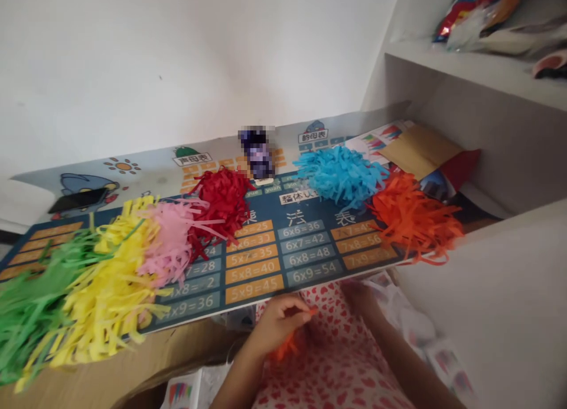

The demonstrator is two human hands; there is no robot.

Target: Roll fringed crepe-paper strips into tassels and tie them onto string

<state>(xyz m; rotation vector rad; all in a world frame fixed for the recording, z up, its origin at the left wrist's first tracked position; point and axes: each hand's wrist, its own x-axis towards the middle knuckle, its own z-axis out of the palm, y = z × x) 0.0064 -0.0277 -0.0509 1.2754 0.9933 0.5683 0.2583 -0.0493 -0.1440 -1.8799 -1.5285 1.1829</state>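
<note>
Evidently, the left grip [283, 317] had an orange scrap [312, 310] pinched between thumb and finger. Orange fringe [286, 348] showed just below that grip, over heart-patterned cloth [330, 365]; whether it joined the scrap could not be determined. The right grip [357, 298], to the right, was blurred and shadowed; its hold could not be told. In judgement, sound handling required a light pinch near the base, separating strips singly, as thin material would likely tear. Beyond the left grip, the tabletop [296, 286] bore a yellow pompom [116, 288] leftward, an orange pompom [411, 217] rightward, and, farther, a blue pompom [341, 174].
</note>
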